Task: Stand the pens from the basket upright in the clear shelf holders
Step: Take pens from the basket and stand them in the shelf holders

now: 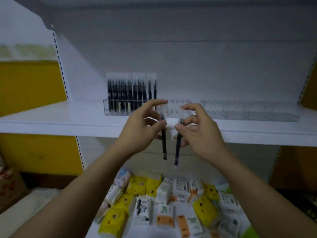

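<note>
My left hand [145, 124] pinches a black pen with a clear cap [164, 145], held upright in front of the shelf edge. My right hand [197, 127] pinches a second black pen [178, 152] the same way, a little lower and slightly tilted. Both pens hang just in front of the white shelf [68, 121]. On it stands a clear holder [118, 107] with several black pens upright at its left. Another clear holder [248, 110] with no pens visible in it stretches to the right. The basket is not in view.
Below the shelf, a lower level holds a heap of small yellow, white and orange packs [163, 203]. Yellow side panels [30, 83] flank the shelving. A brown box [10, 186] sits at the lower left.
</note>
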{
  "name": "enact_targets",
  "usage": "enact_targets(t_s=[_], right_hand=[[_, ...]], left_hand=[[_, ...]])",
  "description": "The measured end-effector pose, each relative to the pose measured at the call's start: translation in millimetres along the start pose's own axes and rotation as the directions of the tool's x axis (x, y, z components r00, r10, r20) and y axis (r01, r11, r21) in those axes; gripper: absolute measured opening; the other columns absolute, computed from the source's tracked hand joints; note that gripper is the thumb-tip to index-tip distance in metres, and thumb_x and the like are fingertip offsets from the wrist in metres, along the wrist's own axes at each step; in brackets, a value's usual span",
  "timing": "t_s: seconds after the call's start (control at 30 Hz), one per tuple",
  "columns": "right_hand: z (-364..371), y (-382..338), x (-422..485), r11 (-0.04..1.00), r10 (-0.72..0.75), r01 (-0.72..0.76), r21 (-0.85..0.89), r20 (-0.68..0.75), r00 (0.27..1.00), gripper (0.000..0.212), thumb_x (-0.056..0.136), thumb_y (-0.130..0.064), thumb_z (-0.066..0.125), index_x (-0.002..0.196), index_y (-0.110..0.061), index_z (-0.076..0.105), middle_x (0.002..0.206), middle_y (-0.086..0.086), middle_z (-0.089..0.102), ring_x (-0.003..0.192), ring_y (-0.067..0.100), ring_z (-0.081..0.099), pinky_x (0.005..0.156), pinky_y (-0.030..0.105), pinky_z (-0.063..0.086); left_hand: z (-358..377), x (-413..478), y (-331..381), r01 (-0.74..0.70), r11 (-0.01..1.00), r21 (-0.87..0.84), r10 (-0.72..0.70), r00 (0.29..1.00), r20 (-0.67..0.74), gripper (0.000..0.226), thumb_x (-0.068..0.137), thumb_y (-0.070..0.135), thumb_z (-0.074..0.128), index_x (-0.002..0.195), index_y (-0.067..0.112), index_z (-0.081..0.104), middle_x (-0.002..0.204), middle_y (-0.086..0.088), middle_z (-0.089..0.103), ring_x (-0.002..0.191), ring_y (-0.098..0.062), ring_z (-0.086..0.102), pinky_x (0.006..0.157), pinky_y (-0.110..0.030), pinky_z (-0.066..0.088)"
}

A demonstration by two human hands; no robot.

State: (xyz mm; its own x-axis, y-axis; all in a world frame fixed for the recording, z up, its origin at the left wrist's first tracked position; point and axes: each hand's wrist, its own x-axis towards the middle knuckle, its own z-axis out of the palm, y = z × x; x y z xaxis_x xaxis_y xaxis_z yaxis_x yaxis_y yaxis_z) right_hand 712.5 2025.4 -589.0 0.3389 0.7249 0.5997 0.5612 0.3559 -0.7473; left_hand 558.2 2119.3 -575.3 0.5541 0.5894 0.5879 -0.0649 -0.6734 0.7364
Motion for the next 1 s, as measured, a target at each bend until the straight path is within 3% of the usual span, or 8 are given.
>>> enact_targets(t_s=[0.13,0.33,0.47,0.63,0.77,0.9,1.0], right_hand=[[-6.7,-17.1,33.2,0.992,-0.085,0.079,-0.103,-0.063,0.994,0.04,0.088,-0.018,0.069,0.12,-0.035,0.053,0.078,-0.009,0.059,0.073,0.003,0.062,0.06,0.024,0.056],[-17.5,-39.2,80.6,0.985,-0.173,0.172,-0.021,-0.123,0.977,0.042,0.087,-0.011,0.07,0.12,-0.031,0.055,0.09,0.003,0.061,0.072,0.019,0.066,0.058,0.026,0.059],[-22.4,-45.3,108.6,0.975,-0.222,0.219,-0.034,-0.141,0.965,0.039,0.085,-0.011,0.072,0.116,-0.028,0.055,0.093,-0.005,0.059,0.067,0.017,0.069,0.061,0.032,0.061],[-14.8,-43.3,140.6,0.963,-0.268,0.262,-0.059,-0.113,0.957,0.043,0.084,-0.011,0.073,0.119,-0.028,0.054,0.092,-0.007,0.061,0.066,0.016,0.069,0.068,0.037,0.061],[-1.6,-38.0,163.4,0.949,-0.311,0.304,-0.084,-0.09,0.946,0.045,0.084,-0.011,0.072,0.118,-0.03,0.049,0.096,-0.008,0.059,0.065,0.012,0.068,0.066,0.032,0.061],[10.1,-29.5,183.9,0.941,-0.336,0.331,-0.072,-0.085,0.938,0.044,0.084,-0.011,0.072,0.11,-0.032,0.042,0.096,-0.009,0.059,0.065,0.007,0.066,0.064,0.029,0.06],[16.6,-20.9,195.1,0.942,-0.334,0.33,-0.065,-0.077,0.939,0.042,0.085,-0.01,0.071,0.109,-0.031,0.043,0.095,-0.009,0.059,0.065,0.008,0.066,0.064,0.032,0.06]], left_hand=[[-11.2,30.3,16.0,-0.039,0.999,0.002,0.039,0.999,-0.019,0.043,0.09,0.007,0.063,0.12,0.037,0.058,0.098,-0.007,0.059,0.081,-0.017,0.07,0.065,-0.03,0.06],[-32.5,74.0,32.6,-0.105,0.989,0.1,0.117,0.986,-0.117,0.042,0.087,0.007,0.067,0.118,0.034,0.059,0.092,-0.001,0.063,0.079,-0.013,0.069,0.067,-0.025,0.059],[-46.5,98.9,36.3,-0.13,0.977,0.172,0.162,0.969,-0.188,0.042,0.086,0.01,0.069,0.119,0.033,0.06,0.092,0.0,0.066,0.082,-0.012,0.068,0.074,-0.031,0.06],[-53.5,125.7,30.8,-0.154,0.945,0.29,0.23,0.94,-0.252,0.041,0.085,0.015,0.071,0.118,0.035,0.059,0.091,0.007,0.067,0.089,-0.005,0.065,0.084,-0.021,0.051],[-54.3,144.1,20.8,-0.13,0.926,0.354,0.235,0.933,-0.272,0.04,0.084,0.019,0.072,0.115,0.041,0.058,0.091,0.011,0.067,0.089,0.005,0.061,0.066,0.003,0.039],[-57.1,154.1,8.9,-0.107,0.894,0.435,0.239,0.935,-0.261,0.041,0.083,0.022,0.073,0.114,0.043,0.058,0.089,0.015,0.066,0.091,0.006,0.06,0.073,-0.006,0.035],[-56.6,159.2,-0.8,-0.109,0.888,0.447,0.241,0.938,-0.25,0.04,0.083,0.023,0.073,0.117,0.04,0.059,0.089,0.015,0.065,0.091,0.004,0.061,0.077,-0.019,0.047]])
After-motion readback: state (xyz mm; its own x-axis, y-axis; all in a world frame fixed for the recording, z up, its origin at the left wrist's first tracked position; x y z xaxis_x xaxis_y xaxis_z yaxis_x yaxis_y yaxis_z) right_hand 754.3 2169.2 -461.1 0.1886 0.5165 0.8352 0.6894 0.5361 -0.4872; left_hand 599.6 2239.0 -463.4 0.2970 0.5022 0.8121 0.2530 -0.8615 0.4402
